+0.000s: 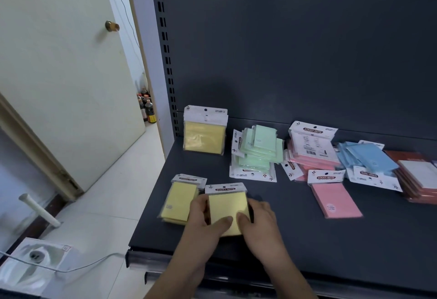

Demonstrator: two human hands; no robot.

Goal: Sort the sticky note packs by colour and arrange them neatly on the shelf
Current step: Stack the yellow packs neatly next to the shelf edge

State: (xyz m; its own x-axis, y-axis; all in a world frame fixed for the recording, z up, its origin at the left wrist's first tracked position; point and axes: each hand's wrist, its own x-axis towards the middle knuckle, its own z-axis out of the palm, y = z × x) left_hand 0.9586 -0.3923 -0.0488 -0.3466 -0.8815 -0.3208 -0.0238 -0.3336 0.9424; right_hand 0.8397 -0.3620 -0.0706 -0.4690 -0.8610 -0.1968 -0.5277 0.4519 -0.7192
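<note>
Down at the front of a dark shelf (307, 239), both hands grip one yellow pack (227, 206) of sticky notes. The left hand (205, 213) curls round its left edge and the right hand (257, 218) round its right edge, thumbs on top. A yellow pile (179, 201) lies just beside it on the left. Upright yellow packs (204, 133) stand at the back left; rightward lie a green pile (257, 152), pink pile (312, 147), blue pile (369, 159) and red-brown pile (418, 176), with a single pink pack (333, 197) in front
</note>
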